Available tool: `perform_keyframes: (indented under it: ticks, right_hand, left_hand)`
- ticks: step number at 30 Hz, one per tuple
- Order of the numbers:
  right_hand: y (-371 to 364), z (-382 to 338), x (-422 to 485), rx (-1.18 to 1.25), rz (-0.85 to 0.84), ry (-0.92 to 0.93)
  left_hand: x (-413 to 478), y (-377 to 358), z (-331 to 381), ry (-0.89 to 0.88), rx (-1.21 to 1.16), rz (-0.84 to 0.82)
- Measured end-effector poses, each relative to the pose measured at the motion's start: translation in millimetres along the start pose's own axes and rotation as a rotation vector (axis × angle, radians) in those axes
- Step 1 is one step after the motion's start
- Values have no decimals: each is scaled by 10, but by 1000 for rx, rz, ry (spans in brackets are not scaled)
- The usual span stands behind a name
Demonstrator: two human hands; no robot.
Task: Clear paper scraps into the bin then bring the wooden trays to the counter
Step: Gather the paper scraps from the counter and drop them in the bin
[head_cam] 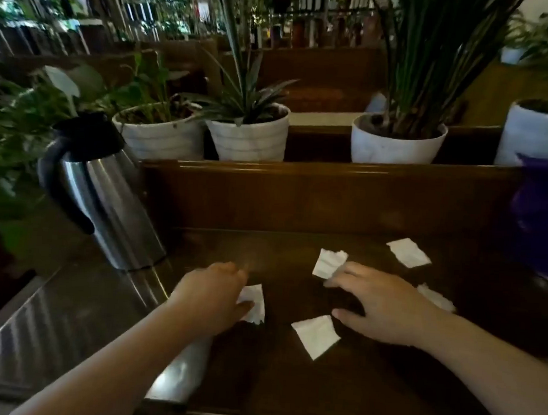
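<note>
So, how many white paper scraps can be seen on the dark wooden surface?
5. One under the left hand, one at the right hand fingertips, one between the hands, one beside the right wrist, one far right. Others may be hidden under the hands.

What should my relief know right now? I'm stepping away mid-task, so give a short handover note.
Left hand: resting on a paper scrap, grip unclear.
Right hand: fingertips touching a second scrap, not lifted.
Three more scraps on the dark wooden surface: near, far right, beside the right wrist.
Done: nothing visibly binned.
Left: all five scraps, then the trays. No bin in view.
</note>
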State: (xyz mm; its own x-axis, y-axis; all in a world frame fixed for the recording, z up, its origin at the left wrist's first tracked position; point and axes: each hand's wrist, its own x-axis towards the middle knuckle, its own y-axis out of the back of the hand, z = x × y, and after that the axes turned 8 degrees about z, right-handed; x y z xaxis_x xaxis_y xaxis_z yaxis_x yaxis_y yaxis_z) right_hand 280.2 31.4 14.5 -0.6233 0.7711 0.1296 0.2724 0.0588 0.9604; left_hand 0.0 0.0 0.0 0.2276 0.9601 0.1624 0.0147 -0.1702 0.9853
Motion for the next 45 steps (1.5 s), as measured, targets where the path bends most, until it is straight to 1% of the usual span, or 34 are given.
perform_keyframes:
  ticks: [1,3,5,7,10,18,22,24,28,32,38,43,45]
  right_hand:
    - [-35,-15,33,13,-29,9]
    - [-90,-13,33,36,-35,36]
    - [-168,-32,44,51,-37,70]
    - [-223,-66,66,64,-23,104]
    - [-262,-75,90,85,-24,137]
    - [-336,-30,188,-14,-170,230]
    - [-376,3,169,-13,-151,266]
    - [-364,33,132,-8,-127,265]
    - [-276,127,43,19,-50,197]
    - [-107,334,-12,-24,49,127]
    - [198,775,-212,-94,150,-66]
    - [407,1093,-477,-103,179,-221]
    - [453,1195,-563,-89,183,-267]
  left_hand:
    - [-8,-39,-27,-2,9,-50]
    - [-33,-152,-40,-27,36,-87]
    - [-53,-257,-45,-15,29,-109]
    - [-67,-306,-73,-17,-3,-74]
    - [-93,-349,-63,-73,-19,11]
    - [-65,-241,104,-59,-55,133]
    - [7,-119,206,-100,-82,224]
    - [91,-86,266,-130,-123,239]
    - [427,-46,401,-134,-174,249]
    - [922,-99,652,-153,-218,272]
    - [1331,-338,958,-151,-153,134]
    - [1402,-532,1032,-112,-88,-35]
    - [1403,-557,1046,-98,-79,-69]
